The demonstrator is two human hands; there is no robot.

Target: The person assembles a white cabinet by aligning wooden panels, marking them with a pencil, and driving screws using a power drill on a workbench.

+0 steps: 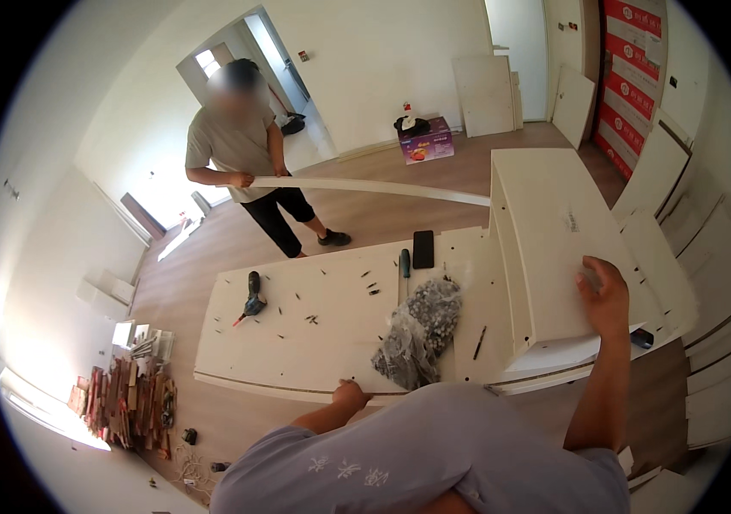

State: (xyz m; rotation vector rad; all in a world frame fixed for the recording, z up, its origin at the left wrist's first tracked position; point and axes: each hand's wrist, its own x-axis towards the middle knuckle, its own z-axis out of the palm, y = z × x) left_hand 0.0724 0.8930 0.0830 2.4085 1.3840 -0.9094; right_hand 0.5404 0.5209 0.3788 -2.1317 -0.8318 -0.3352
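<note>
A long white panel [297, 334] lies in front of me, and on its right part stands a white open-sided cabinet box [545, 248]. My right hand [605, 295] is against the box's top face near its right edge, fingers apart and holding nothing. At the panel's near edge, my left hand [351, 395] is curled on the rim. Between my hands sits a clear plastic bag [425, 330] full of small grey fittings. Beside it are a screwdriver [405, 262], a black phone [423, 249] and a thin dark pen-like tool [479, 343].
Across the panel, another person [241, 146] holds a long white strip [365, 185] reaching toward the box. A cordless drill [252, 298] and scattered small screws lie on the panel's left. Wood scraps [130, 398] are piled at lower left. White boards [729, 334] lean along the right wall; a purple carton [426, 142] stands behind.
</note>
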